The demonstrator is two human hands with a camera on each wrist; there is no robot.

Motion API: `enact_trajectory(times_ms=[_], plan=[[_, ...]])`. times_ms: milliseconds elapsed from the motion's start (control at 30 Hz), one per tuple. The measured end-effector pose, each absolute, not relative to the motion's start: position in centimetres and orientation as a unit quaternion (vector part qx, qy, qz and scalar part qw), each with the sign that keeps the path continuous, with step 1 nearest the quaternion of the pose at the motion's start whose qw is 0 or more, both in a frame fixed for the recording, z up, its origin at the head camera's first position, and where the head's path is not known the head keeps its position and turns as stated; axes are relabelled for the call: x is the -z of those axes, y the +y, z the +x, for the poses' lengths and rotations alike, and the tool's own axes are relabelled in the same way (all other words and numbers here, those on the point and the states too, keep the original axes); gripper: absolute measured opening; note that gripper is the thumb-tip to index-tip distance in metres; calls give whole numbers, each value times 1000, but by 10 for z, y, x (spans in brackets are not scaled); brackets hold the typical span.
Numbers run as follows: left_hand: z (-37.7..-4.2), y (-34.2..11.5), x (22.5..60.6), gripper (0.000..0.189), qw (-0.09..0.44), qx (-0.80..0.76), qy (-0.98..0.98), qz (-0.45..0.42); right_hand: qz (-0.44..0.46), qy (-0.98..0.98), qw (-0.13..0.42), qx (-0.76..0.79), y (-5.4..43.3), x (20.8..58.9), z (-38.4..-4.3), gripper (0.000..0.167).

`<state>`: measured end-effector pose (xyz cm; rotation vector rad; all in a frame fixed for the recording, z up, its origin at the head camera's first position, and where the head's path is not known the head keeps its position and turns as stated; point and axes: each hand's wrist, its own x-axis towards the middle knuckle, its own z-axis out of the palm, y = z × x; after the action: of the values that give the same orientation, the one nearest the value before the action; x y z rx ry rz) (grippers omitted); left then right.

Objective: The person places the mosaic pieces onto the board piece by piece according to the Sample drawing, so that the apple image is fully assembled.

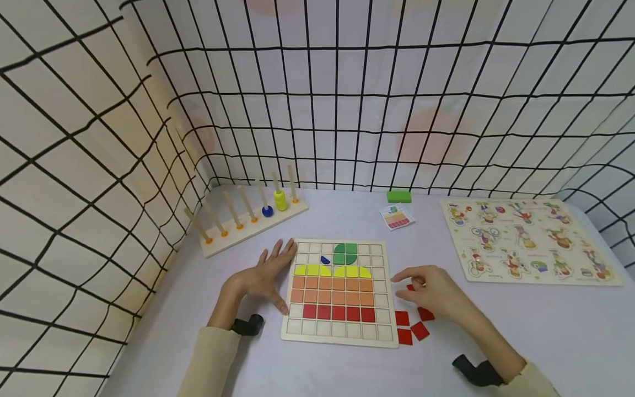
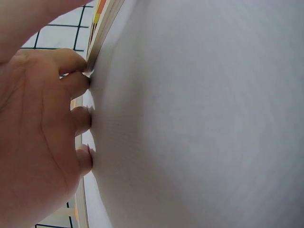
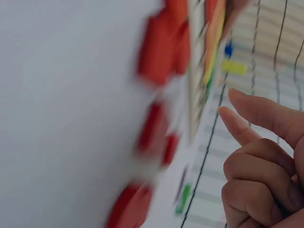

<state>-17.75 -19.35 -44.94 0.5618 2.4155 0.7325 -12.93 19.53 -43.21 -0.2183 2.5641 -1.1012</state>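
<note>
A square wooden mosaic board [image 1: 342, 329] carries rows of red tiles [image 1: 338, 312], orange tiles [image 1: 331, 283] and yellow rounded pieces [image 1: 312, 270], plus a green leaf shape [image 1: 345, 254] and a small blue piece [image 1: 324, 259]. My left hand [image 1: 265, 278] rests with spread fingers along the board's left edge; in the left wrist view its fingertips [image 2: 84, 118] meet the white surface. Just off the right edge, my right hand [image 1: 431, 289] hovers over loose red tiles [image 1: 419, 331]. Thumb and index finger stand apart with nothing between them, the other fingers folded in the right wrist view.
Behind the left hand stands a wooden peg rack [image 1: 255, 223] with yellow and blue beads. A small picture card [image 1: 397, 216] lies behind the board, near a green block [image 1: 399, 197]. An illustrated wooden puzzle [image 1: 521, 264] occupies the right. Black netting [image 1: 337, 94] surrounds the table.
</note>
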Motion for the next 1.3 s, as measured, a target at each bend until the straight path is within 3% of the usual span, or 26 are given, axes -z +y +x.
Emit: enact_trajectory(times_ms=[167,433,700,967,1133,1300], plan=[[-177,-194,449,151,274,-275,898,209,-60,898,199,387,225,443,-123,29],[-178,-195,448,153,276,-276,896,211,-110,873,243,408,220,455,-115,26],[-177,-194,448,152,277,-277,897,207,-46,889,227,396,222,452,-115,28],[-176,-196,449,152,278,-275,897,207,-61,908,203,362,223,453,-114,26],[-177,-195,449,151,274,-278,895,214,-53,916,179,356,201,437,-116,26],[-178,-196,447,151,277,-271,896,215,-119,900,181,380,136,424,-118,23]])
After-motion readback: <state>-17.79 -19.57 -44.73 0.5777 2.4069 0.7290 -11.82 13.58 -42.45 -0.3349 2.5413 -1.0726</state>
